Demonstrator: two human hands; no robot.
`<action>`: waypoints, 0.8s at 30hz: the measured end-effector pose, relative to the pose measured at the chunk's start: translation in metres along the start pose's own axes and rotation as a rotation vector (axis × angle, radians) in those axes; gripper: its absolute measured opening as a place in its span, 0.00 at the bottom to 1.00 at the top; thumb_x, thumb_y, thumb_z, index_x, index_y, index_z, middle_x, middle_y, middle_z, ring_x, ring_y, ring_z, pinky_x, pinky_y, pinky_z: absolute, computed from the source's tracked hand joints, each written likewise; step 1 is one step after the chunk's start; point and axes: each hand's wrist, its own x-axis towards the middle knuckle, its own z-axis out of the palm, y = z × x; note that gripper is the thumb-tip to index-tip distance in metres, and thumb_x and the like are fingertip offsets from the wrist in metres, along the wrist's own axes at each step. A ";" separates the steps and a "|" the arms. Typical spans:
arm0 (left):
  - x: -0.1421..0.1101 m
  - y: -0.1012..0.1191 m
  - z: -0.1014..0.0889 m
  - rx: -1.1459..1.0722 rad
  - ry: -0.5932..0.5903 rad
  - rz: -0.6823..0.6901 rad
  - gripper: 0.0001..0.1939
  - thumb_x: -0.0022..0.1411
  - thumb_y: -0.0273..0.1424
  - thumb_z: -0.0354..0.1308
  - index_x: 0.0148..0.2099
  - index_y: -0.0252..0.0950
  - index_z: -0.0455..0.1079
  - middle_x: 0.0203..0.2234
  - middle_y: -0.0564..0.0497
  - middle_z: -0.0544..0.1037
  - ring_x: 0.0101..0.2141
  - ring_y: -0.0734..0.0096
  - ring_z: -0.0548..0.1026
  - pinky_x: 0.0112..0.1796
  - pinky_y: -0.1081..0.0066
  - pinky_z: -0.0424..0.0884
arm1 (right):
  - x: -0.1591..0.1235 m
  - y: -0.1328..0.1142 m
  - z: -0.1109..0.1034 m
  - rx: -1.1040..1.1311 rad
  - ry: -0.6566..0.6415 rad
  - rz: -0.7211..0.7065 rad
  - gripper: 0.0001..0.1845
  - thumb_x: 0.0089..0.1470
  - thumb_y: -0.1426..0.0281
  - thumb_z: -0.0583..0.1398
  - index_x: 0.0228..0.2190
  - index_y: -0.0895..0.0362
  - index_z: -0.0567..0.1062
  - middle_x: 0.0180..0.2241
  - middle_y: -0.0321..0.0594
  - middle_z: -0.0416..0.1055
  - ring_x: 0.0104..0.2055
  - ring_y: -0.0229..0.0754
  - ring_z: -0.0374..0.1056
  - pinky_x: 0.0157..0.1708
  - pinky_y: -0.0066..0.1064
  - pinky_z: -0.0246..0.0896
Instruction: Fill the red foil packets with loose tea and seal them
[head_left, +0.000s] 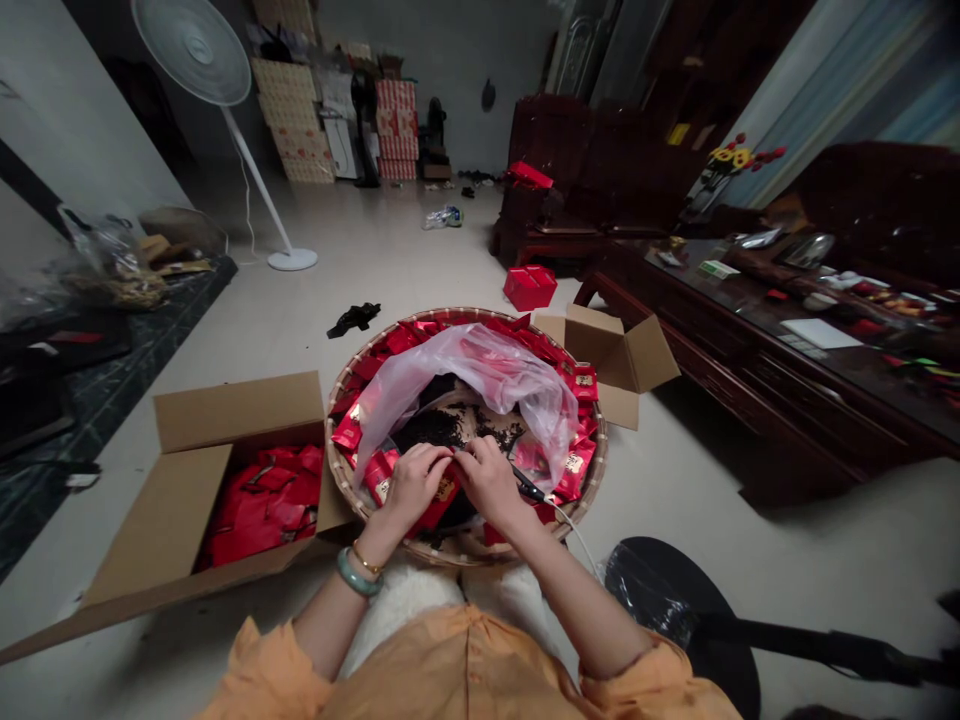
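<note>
My left hand [416, 483] and my right hand [487, 480] meet over a round woven basket [600, 455], fingertips pinching the top edge of a small red packet [439, 507] between them. Behind the hands, a clear plastic bag [457, 350] lies opened, with dark loose leaves [427, 428] inside that look like tea. More red foil packets [581, 385] ring the bag along the basket's rim. A black slim tool [527, 485] with a white cord lies beside my right wrist; part of it is hidden by that hand.
At left stands an open cardboard box [191, 410] holding many red packets. Another open box [622, 350] is behind the basket at right, near a red box [530, 287] and a dark wooden table [690, 330]. A black round base [675, 600] sits at lower right; a white fan [292, 260] stands farther back.
</note>
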 end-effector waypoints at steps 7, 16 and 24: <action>-0.001 0.004 0.002 -0.034 0.010 0.021 0.08 0.63 0.28 0.49 0.34 0.36 0.70 0.29 0.48 0.74 0.32 0.68 0.71 0.34 0.69 0.68 | 0.004 0.001 0.004 0.155 -0.109 0.045 0.03 0.52 0.72 0.59 0.27 0.56 0.74 0.25 0.40 0.69 0.32 0.42 0.63 0.30 0.30 0.59; 0.003 0.012 -0.004 -0.073 0.016 0.087 0.08 0.62 0.27 0.50 0.33 0.36 0.68 0.28 0.48 0.73 0.34 0.66 0.68 0.36 0.66 0.66 | 0.007 -0.001 -0.004 0.821 -0.399 0.404 0.09 0.49 0.66 0.60 0.26 0.59 0.77 0.21 0.30 0.69 0.25 0.34 0.62 0.27 0.24 0.56; 0.003 0.009 0.001 -0.067 0.040 0.167 0.08 0.63 0.27 0.49 0.34 0.35 0.69 0.29 0.48 0.72 0.35 0.67 0.69 0.38 0.64 0.68 | 0.004 0.000 0.004 1.296 -0.442 0.556 0.16 0.39 0.64 0.66 0.32 0.58 0.77 0.31 0.33 0.74 0.35 0.38 0.67 0.43 0.33 0.58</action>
